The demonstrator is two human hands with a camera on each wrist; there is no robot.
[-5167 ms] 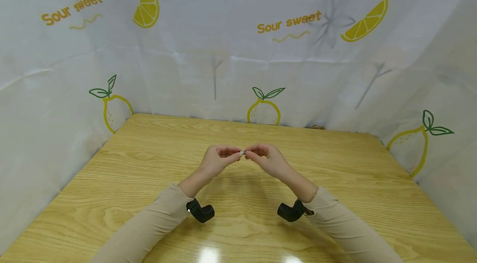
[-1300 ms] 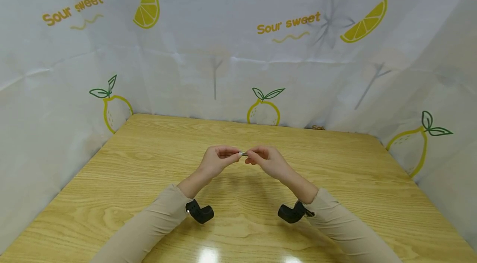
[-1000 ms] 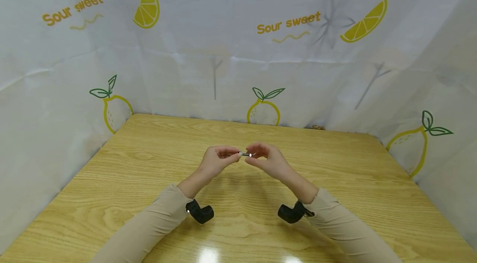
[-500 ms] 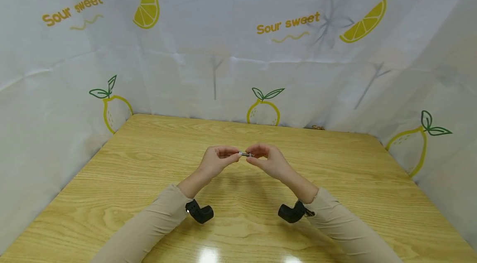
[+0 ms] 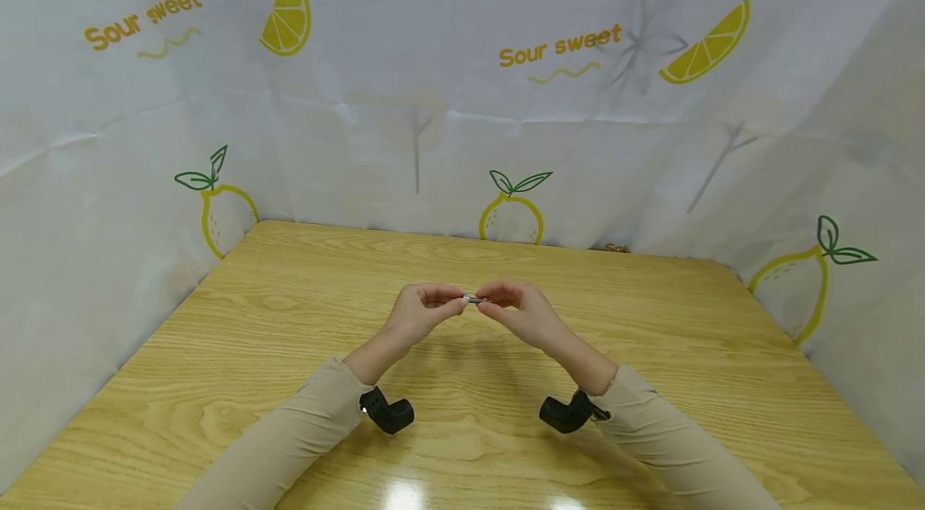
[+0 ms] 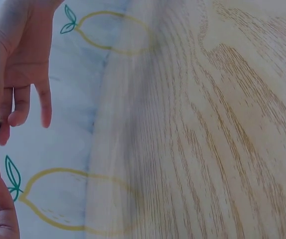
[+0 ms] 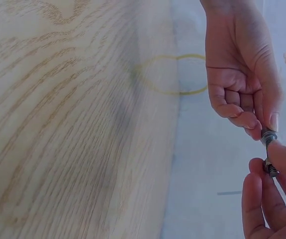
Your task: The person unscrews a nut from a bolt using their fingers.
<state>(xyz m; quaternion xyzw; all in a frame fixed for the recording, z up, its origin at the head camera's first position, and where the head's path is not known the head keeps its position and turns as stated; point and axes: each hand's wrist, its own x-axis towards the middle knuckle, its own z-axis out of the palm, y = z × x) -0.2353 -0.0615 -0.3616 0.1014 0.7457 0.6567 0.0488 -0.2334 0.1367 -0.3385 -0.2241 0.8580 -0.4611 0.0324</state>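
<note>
**Two-handed pinch, fingertips close together**

Left arm (image 5: pixel 289 434) and right arm (image 5: pixel 682 434) reach forward, converging. Left hand (image 5: pixel 422 311): thumb and forefinger pinched, remaining fingers bunched and curled. Right hand (image 5: pixel 526 311): thumb and fingertips pinched, facing the left; outer fingers spread apart, loosely bent. Both hands raised.

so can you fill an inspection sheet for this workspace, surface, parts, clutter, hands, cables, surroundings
Surface: wood-grain table, two bright reflections nearest the person.
Parts: threaded metal bolt with what looks like a nut, held above the table.
Clutter: nothing seen.
Hands: left hand pinches one bolt end; right hand pinches the nut end.
Cables: nothing seen.
Surroundings: pale lemon-print cloth behind and at both sides.
</note>
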